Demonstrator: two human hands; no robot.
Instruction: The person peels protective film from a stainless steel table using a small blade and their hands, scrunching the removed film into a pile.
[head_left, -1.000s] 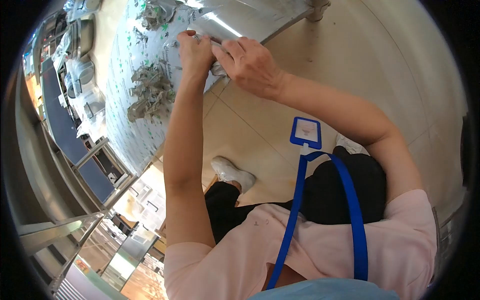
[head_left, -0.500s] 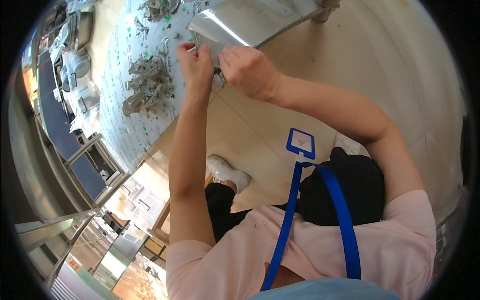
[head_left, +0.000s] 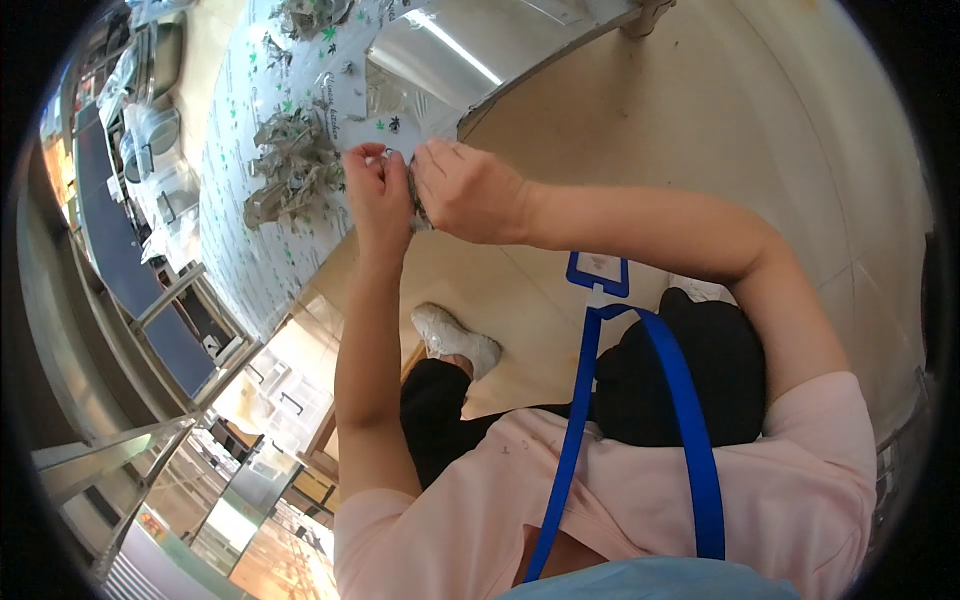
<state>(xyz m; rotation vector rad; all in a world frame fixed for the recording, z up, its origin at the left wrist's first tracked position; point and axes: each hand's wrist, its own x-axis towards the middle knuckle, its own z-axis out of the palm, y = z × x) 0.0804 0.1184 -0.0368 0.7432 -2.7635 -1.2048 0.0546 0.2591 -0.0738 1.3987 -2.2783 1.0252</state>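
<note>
My left hand is closed in a pinch at the table's near edge. Close beside it, my right hand is curled with its knuckles up. Between them is a strip of thin plastic film, crumpled and greyish near the fingers and mostly hidden there. Clear, wrinkled film runs from the hands to the shiny bare part of the tabletop. A white printed covering with green leaves and lettering lies over the rest of the table.
Crumpled grey film clumps lie on the covering left of my hands, with another clump farther back. Plastic containers and metal shelving stand at the left. A table leg and tiled floor show at the right.
Both hands have moved toward my body, away from the shiny surface, with the film between them. More wrinkled film shows between the hands and that surface.
</note>
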